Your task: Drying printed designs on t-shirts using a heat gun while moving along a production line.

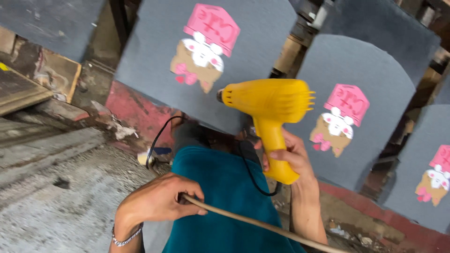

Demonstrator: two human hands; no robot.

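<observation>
My right hand (289, 157) grips the handle of a yellow heat gun (268, 104), its nozzle pointing left toward a grey arched panel (154, 61) that carries a pink and brown cartoon sticker (205, 47). A black cord (248, 173) loops down from the gun's handle. My left hand (161, 199), with a metal bracelet at the wrist, is closed on a thin wooden stick (262, 225) that runs down to the right. A teal garment (220, 201) lies below both hands.
More grey arched panels with the same sticker stand at the right (370, 84) and far right (433, 164). A red painted ledge (136, 110) runs beneath them. Rough concrete floor (51, 187) spreads left, with wooden boards (23, 89) at the far left.
</observation>
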